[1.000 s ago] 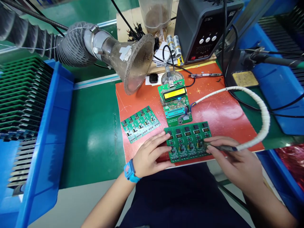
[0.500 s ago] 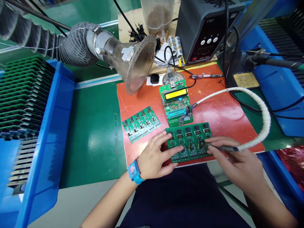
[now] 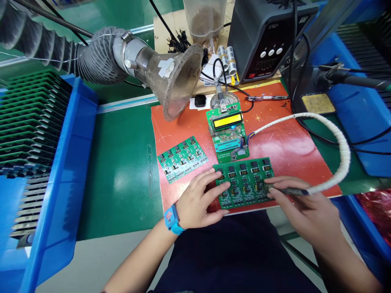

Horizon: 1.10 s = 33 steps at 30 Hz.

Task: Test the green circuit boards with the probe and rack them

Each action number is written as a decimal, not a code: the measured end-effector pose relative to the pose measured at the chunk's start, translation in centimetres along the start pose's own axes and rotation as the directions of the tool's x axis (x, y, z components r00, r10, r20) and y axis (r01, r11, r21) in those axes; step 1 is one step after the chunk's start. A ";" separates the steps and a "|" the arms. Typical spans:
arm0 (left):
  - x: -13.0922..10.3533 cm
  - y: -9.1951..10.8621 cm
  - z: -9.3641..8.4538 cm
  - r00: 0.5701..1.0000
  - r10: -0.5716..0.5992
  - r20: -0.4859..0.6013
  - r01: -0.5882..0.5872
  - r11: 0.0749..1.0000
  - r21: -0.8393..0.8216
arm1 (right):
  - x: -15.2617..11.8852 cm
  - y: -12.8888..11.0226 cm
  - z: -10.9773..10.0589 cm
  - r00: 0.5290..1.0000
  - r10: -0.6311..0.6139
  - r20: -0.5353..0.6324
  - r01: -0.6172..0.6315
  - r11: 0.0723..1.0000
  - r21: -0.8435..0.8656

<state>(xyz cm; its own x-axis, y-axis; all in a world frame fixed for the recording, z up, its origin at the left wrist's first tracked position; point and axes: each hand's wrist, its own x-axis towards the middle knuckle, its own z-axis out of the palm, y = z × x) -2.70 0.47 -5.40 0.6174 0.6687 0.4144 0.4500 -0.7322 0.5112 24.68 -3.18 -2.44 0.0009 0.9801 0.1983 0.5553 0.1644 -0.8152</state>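
Note:
A green circuit board (image 3: 246, 183) with several small digit displays lies near the front edge of the red mat. My left hand (image 3: 201, 199) rests at its left end, fingers spread over the board and thumb by its lower edge. In my right hand (image 3: 308, 207) is a dark pen-like probe (image 3: 288, 191), pinched between thumb and fingers, its tip at the board's right part and hidden by the fingertips. A white-wrapped cable (image 3: 343, 156) runs from it to a programmer board (image 3: 229, 136) with a lit yellow screen. A second circuit board (image 3: 182, 159) lies to the left.
A fume extraction funnel (image 3: 183, 83) on a grey hose overhangs the mat (image 3: 293, 142). Behind stands a soldering station (image 3: 269, 44). A pen (image 3: 267, 98) lies at the back. Blue bins flank the table; the left bin (image 3: 65, 162) holds several upright boards.
My left index finger has drawn back slightly to the left across the board. The right hand and probe stay at nearly the same place on it. The view has shifted slightly.

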 end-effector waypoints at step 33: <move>0.0 -0.1 -0.2 1.000 -0.001 0.007 0.001 1.000 0.026 | -0.4 -1.7 1.5 0.999 0.051 0.015 -0.052 0.984 0.171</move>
<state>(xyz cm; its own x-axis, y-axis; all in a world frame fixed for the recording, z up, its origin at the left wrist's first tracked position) -2.86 0.55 -5.34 0.6212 0.6686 0.4089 0.4672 -0.7348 0.4918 22.51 -3.68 -1.91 0.0168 0.9887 0.1488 0.4044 0.1294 -0.9054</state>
